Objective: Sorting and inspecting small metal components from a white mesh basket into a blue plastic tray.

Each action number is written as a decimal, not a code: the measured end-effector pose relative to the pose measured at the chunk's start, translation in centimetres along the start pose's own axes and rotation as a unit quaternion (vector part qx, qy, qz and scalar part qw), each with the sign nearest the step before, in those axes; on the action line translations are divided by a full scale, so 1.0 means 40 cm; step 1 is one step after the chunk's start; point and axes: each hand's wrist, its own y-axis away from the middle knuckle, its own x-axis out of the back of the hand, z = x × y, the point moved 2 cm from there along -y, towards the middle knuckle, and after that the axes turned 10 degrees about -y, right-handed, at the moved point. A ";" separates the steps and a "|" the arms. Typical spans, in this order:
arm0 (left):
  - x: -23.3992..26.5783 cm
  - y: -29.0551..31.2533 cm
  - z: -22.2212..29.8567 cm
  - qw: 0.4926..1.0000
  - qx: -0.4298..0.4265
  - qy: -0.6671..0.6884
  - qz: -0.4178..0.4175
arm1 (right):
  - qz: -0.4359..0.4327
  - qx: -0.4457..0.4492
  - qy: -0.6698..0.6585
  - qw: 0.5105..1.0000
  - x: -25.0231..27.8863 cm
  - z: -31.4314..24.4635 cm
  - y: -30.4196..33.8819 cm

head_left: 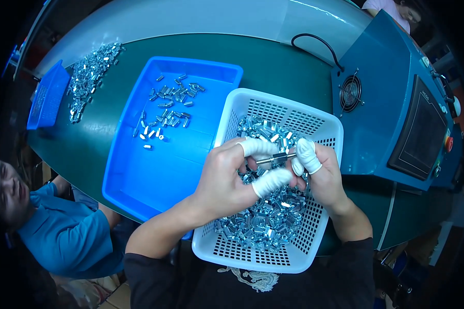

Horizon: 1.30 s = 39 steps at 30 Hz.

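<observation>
Your right hand [323, 175] pinched one end of a metal rod [279, 158] above the white basket [273, 266], which held a heap of small metal pieces [278, 221]. Your left hand [221, 177] curved its thumb and forefinger, both in white covers [271, 183], around the other end; whether they gripped it, I could not tell. Left of the basket, a blue tray [178, 170] sat on your green desk [268, 64].
</observation>
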 end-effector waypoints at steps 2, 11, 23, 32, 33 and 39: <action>-0.005 0.009 -0.018 0.990 0.065 0.090 -0.086 | 0.001 0.013 0.003 1.000 -0.005 0.001 0.003; -0.026 0.011 -0.024 0.980 0.059 0.187 -0.037 | 0.016 0.112 0.113 0.987 -0.018 -0.012 0.017; 0.094 -0.040 -0.056 0.925 -0.076 -0.265 0.259 | 0.129 0.094 0.008 0.987 -0.002 -0.020 0.001; -0.054 0.031 -0.049 0.865 -0.125 -0.447 -0.191 | 0.090 0.086 -0.008 0.992 0.002 -0.023 0.004; -0.056 0.030 -0.050 0.864 -0.127 -0.448 -0.191 | 0.091 0.088 -0.008 0.992 0.003 -0.023 0.004; -0.060 0.027 -0.045 0.870 -0.127 -0.442 -0.178 | 0.084 0.083 -0.018 0.993 0.004 -0.019 -0.002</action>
